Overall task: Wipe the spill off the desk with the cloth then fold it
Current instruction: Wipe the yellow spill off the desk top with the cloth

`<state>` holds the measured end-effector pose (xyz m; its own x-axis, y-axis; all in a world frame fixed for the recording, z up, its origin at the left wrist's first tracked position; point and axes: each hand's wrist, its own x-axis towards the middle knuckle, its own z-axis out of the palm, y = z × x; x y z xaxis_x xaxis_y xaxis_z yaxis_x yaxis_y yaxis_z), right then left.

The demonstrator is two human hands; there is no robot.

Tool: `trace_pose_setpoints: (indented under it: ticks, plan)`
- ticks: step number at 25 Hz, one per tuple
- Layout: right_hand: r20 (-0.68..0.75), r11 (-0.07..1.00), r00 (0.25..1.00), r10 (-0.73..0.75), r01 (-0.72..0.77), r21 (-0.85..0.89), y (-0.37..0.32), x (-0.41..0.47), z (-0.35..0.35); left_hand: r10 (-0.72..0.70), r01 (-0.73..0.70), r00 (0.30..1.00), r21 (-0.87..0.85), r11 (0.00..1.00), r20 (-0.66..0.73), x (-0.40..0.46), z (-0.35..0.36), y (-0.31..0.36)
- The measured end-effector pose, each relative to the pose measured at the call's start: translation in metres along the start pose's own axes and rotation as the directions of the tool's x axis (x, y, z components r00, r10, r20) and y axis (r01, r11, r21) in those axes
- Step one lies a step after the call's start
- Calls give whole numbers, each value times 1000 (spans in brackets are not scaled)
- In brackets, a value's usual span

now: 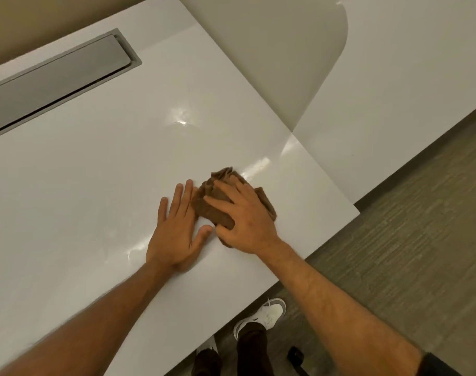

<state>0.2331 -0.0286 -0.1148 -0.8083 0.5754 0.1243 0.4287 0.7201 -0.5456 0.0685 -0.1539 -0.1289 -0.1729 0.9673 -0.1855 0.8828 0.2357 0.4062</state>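
Note:
A brown cloth (217, 183) lies bunched on the glossy white desk (95, 185) near the desk's right corner. My right hand (245, 221) lies on top of the cloth with its fingers spread, pressing it against the surface. My left hand (177, 229) rests flat on the desk just left of the cloth, fingers apart, its fingertips close to the cloth's edge. Faint wet sheen (255, 169) shows on the desk beyond the cloth.
A grey recessed cable tray with a lid (55, 82) runs along the far left of the desk. A second white desk (394, 90) adjoins at the right. The desk's front edge (285, 275) drops to grey floor, where white shoes (269, 313) show.

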Motion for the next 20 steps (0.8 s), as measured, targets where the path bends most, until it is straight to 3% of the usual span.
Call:
trace_pose_setpoints:
  ticks: [5,7,11,12,14,16,18,20]
  plan:
    - [-11,999,1000,-18,18,-30,9,-74,-8,6,-6,1000,2,1000,1,-5,-7,2]
    - [-91,988,985,148,-152,-40,22,-82,-19,-11,11,1000,-54,998,-2,-3,-9,6]
    - [-307,870,830,466,-493,-10,24,-63,-19,-107,93,994,-482,871,-2,-4,-25,-11]
    - [-348,828,769,537,-560,39,22,-54,-17,-98,80,995,-440,895,-19,-6,-31,-27]
    - [-434,728,612,661,-664,172,21,-34,-14,-52,43,997,-169,985,-50,-14,-39,-63]
    - [-503,659,488,713,-713,241,22,-9,-13,-88,89,996,39,995,-22,-20,-42,-84]
    - [-531,660,483,696,-722,208,25,17,-15,-99,101,995,124,987,-24,-22,-38,-87]
    - [-509,688,546,665,-713,134,31,43,-13,-87,90,996,144,985,-24,-20,-34,-85]
